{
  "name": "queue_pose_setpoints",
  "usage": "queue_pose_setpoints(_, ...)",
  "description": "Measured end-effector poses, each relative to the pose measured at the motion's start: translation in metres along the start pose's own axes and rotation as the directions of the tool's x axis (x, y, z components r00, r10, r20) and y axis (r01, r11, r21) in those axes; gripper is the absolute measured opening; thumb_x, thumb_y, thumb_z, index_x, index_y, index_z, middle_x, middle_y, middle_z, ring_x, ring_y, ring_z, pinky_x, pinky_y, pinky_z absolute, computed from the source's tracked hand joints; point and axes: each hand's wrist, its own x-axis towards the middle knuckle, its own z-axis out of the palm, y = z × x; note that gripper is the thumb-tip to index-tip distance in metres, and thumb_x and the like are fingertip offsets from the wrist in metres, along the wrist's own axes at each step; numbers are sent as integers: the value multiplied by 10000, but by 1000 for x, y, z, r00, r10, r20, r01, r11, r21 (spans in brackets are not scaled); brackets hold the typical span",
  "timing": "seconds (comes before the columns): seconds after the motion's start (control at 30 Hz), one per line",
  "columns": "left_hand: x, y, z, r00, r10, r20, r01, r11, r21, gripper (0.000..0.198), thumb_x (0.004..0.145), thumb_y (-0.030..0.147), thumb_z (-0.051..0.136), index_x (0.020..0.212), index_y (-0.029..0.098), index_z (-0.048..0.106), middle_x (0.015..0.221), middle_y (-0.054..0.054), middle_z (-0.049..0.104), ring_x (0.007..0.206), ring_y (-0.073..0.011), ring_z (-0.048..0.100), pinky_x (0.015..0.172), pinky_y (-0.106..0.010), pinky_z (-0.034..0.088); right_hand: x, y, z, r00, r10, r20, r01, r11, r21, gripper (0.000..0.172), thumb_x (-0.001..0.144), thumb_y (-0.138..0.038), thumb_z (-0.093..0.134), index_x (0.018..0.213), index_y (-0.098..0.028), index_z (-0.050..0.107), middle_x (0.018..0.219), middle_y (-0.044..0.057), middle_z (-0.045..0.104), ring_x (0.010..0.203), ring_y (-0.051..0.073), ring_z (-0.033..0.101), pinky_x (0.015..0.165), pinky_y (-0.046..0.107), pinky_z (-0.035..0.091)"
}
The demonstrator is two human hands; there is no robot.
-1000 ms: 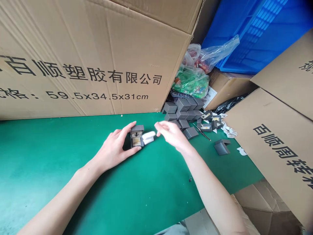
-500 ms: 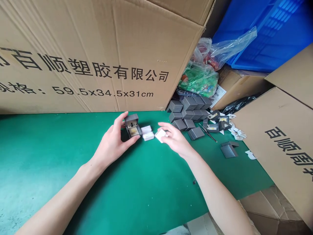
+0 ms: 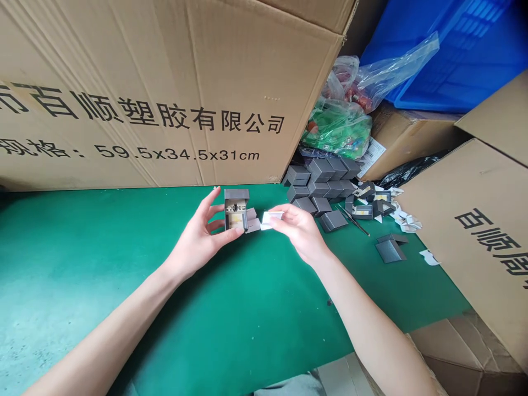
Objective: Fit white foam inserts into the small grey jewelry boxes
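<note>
Since the frame half a second ago, the small dark box (image 3: pixel 236 210) has shifted right and turned squarer to my camera, now partly covering the pale pieces (image 3: pixel 253 224) just to its right. The white piece (image 3: pixel 270 219) in the other hand has also changed its tilt.

In the head view, my only feed, I see the left hand (image 3: pixel 197 239) grasping the dark box, thumb along its lower front edge and fingers behind its left side. The box is open, its lid raised at the back and a pale, yellowish lining inside. I cannot tell whether its base touches the green table (image 3: pixel 231 308). The right hand (image 3: pixel 303 230) pinches the white piece between thumb and fingers, just right of the box and apart from it.

Beyond the right hand I see a stack of dark boxes (image 3: pixel 319 187), with a thin dark tool (image 3: pixel 353 221) lying beside it. Next to these sit several open boxes (image 3: pixel 363 210) and crumpled white paper (image 3: pixel 406 220). A lone dark case (image 3: pixel 390 250) rests nearer, close to a white scrap (image 3: pixel 429 257). A large printed carton (image 3: pixel 165 82) stands along the back; right of it are a green plastic bag (image 3: pixel 338 129) and a blue crate (image 3: pixel 445 55).
</note>
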Motion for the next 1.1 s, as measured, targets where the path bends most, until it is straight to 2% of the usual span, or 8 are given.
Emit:
queue_pose_setpoints(0.17, -4, 0, 5, 993, 48, 108, -39, 995, -89, 909, 717, 407, 885, 1517, 305, 467, 1496, -99, 553, 1339, -352, 568, 1171, -531, 413, -4, 1, 5, 988, -111, -105, 107, 993, -42, 306, 765, -424, 850, 942, -202, 735, 940, 33, 753, 862, 181, 698, 805, 342, 585)
queue_pose_setpoints(0.37, -10, 1, 13, 988, 57, 144, -34, 986, -161, 799, 734, 347, 877, 1423, 313, 475, 1484, -95, 564, 1226, -309, 650, 1078, -511, 506, -16, 5, 23, 918, -323, -230, 282, 940, -194, 205, 831, -389, 799, 908, -210, 736, 955, 49, 768, 902, 202, 723, 835, 344, 590)
queue_pose_setpoints(0.5, -14, 3, 17, 981, 65, 184, -27, 979, -202, 788, 759, 308, 859, 1426, 312, 440, 1420, -89, 619, 1200, -271, 666, 1041, -452, 547, -24, 5, 32, 896, -416, -158, 353, 881, -317, 148, 899, -376, 729, 963, -243, 744, 1066, 66, 767, 1039, 232, 720, 920, 381, 593)
queue_pose_setpoints(0.57, -15, 5, 19, 978, 70, 196, -29, 978, -207, 807, 753, 306, 860, 1447, 297, 449, 1450, -96, 605, 1206, -273, 664, 1043, -440, 552, -26, 5, 34, 880, -461, -109, 394, 839, -375, 123, 912, -366, 713, 946, -256, 755, 1073, 69, 758, 1042, 232, 709, 914, 388, 596)
queue_pose_setpoints(0.67, -17, 9, 23, 973, 50, 227, -4, 980, -197, 791, 750, 334, 859, 1447, 244, 497, 1474, -113, 596, 1232, -296, 654, 1064, -447, 542, -27, 7, 36, 847, -525, -88, 430, 771, -470, 91, 893, -345, 735, 884, -268, 782, 966, 57, 719, 906, 202, 686, 779, 350, 596)
queue_pose_setpoints(0.8, -18, 11, 25, 966, 49, 252, 3, 979, -202, 695, 762, 358, 849, 1376, 201, 563, 1403, -120, 656, 1255, -304, 642, 1089, -453, 520, -29, 10, 38, 813, -577, -80, 459, 718, -523, 65, 878, -262, 749, 910, -270, 804, 810, 18, 628, 680, 134, 581, 617, 295, 523)
queue_pose_setpoints(0.93, -18, 9, 23, 962, 63, 266, -3, 975, -221, 651, 769, 351, 847, 1344, 213, 576, 1409, -122, 653, 1270, -303, 634, 1095, -455, 510, -29, 13, 38, 829, -557, -61, 444, 719, -535, 94, 902, -257, 719, 935, -268, 807, 835, 24, 646, 683, 133, 586, 626, 289, 524)
queue_pose_setpoints(1.1, -19, 10, 23, 962, 2, 272, 64, 970, -236, 619, 767, 363, 850, 1298, 217, 565, 1265, -112, 734, 1164, -294, 692, 1054, -469, 531, -26, 15, 40, 857, -511, -62, 406, 746, -528, 122, 914, -316, 708, 932, -254, 811, 870, 40, 676, 689, 135, 601, 616, 283, 523)
